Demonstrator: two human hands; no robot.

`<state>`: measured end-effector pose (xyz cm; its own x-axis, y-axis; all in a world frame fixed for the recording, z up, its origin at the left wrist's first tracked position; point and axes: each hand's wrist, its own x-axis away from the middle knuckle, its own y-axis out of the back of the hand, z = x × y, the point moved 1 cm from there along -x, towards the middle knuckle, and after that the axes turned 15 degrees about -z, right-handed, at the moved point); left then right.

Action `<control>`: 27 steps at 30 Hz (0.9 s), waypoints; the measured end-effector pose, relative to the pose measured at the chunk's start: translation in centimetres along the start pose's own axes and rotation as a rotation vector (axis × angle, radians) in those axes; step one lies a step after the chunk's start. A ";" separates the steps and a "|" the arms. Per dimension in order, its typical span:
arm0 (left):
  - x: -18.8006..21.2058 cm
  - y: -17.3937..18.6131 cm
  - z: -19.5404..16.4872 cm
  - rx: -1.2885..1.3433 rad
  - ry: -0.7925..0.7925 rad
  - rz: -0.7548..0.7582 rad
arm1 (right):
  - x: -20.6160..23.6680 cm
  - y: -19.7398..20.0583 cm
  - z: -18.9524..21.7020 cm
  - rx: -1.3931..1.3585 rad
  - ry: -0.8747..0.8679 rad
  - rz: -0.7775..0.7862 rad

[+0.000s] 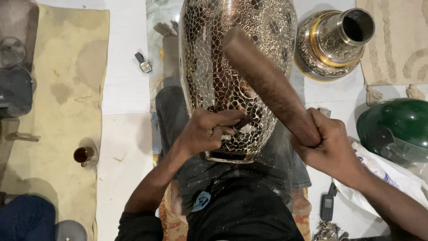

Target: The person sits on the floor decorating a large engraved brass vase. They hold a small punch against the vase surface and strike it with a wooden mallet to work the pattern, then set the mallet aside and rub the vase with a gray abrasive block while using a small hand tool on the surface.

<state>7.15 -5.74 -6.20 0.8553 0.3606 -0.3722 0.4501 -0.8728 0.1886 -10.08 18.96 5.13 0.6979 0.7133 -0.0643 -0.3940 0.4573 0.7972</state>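
Large engraved metal vase [232,67] lies across the person's lap, centre of view, mouth rim near, body running far; surface shiny silver-gold with dense scale and scroll pattern over dark ground, metal dust scattered on the dark trousers under it. Floor [125,89] is white tile; long tan cloth mat [67,89] at left, stained, flat. Green helmet [397,127] at right, glossy, rounded, with a clear visor. Below it a white plastic bag [383,172] with blue print, crumpled, near right. Second smaller metal vase [332,42] far right, lying tilted, open neck facing up-right, gold band on engraved silver body. Wooden mallet [267,85], brown, cylindrical, rough grain, angled over the big vase. Right hand [330,145] closed tight round the mallet's near end. Left hand [209,131] pressed on the vase near its rim, fingers pinched on a small dark chisel [243,122] whose tip touches the metal. Small brown cup [84,155] on the mat's right edge. Dark keypad phone [327,206] near right on floor. Wristwatch [143,63] far left of vase.
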 end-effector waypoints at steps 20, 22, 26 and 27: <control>0.2 0.2 1.2 0.023 -0.127 -0.060 | -1.0 -0.8 1.0 -0.077 0.030 -0.057; 0.4 0.1 1.6 0.018 -0.137 -0.083 | -1.2 -0.5 2.7 -0.233 0.002 -0.130; 0.4 0.0 1.9 0.092 -0.111 -0.065 | -2.1 0.6 3.9 0.274 0.124 0.113; 0.4 0.0 1.8 0.068 -0.089 -0.059 | -2.2 0.9 3.5 0.195 0.076 0.072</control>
<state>6.98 -6.22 -8.01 0.8003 0.3843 -0.4603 0.4781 -0.8722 0.1031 -9.86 15.94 8.05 0.6225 0.7815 -0.0424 -0.3127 0.2980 0.9019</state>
